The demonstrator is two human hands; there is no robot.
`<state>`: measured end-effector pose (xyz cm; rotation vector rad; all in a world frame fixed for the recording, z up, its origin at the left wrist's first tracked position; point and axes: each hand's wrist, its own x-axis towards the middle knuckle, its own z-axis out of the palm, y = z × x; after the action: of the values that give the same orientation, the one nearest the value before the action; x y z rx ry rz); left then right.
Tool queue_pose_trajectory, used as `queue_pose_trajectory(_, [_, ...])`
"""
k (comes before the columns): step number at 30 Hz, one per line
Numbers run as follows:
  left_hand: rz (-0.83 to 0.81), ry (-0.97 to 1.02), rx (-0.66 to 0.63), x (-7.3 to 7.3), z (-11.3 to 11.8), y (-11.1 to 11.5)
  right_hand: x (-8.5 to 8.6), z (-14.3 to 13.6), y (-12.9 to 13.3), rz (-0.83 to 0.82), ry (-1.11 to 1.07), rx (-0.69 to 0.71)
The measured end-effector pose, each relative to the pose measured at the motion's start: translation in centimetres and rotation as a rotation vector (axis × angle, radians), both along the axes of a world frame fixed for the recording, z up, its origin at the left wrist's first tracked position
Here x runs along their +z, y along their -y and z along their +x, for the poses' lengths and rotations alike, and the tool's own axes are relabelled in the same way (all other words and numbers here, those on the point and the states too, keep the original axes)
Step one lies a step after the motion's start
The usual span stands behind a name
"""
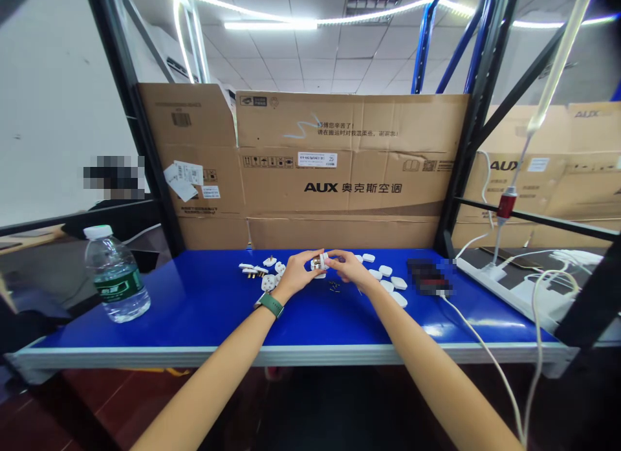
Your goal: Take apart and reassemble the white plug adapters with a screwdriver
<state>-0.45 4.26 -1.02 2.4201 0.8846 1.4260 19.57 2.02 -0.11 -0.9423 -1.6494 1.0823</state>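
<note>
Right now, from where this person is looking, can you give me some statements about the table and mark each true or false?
1. The left hand and right hand meet at one small white piece. True.
2. The right wrist has something strapped on it. False: the green band is on the left wrist.
3. A water bottle stands on the blue table. True.
4. It is uncapped. False: a white cap is on it.
5. Small dark pieces lie near the hands. True.

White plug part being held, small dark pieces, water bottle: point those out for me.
White plug part [318,264]: head view, on its visible middle.
Small dark pieces [334,286]: head view, middle of the scatter.
Water bottle [118,285]: head view, on its green label.
</note>
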Motion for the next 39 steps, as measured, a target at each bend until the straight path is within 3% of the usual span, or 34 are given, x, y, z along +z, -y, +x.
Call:
queue_pose_trajectory(4, [0.020,0.003,-0.029,0.2,0.0,0.3,0.3,-0.1,0.4,-0.051,-0.049,0.020])
queue_pose_trajectory(13, [-0.008,0.031,-0.052,0.0,0.1,0.2,0.2,-0.1,0.4,0.007,-0.035,-0.003])
queue_pose_trajectory(21, [0.086,0.056,0.016,-0.1,0.3,0.5,-0.1,-0.3,-0.5,0.380,0.118,-0.050])
queue_pose_trajectory(24, [0.141,0.034,0.032,-0.2,0.3,0.5,-0.5,-0.5,-0.7,0.427,0.205,-0.113])
queue_pose_trajectory(27, [0.187,0.001,0.029,0.0,0.4,0.7,-0.5,-0.5,-0.5,0.457,0.239,-0.087])
queue_pose_trajectory(32, [0.155,-0.063,0.032,0.5,0.6,1.0,-0.5,-0.2,-0.1,0.336,0.198,-0.006])
queue_pose_trajectory(35, [0.134,-0.086,0.026,0.7,0.5,0.9,-0.9,-0.2,-0.3,0.214,0.154,-0.064])
queue_pose_trajectory(39, [0.124,-0.144,-0.022,1.0,-0.2,0.9,-1.1,-0.1,-1.0,0.201,0.175,-0.167])
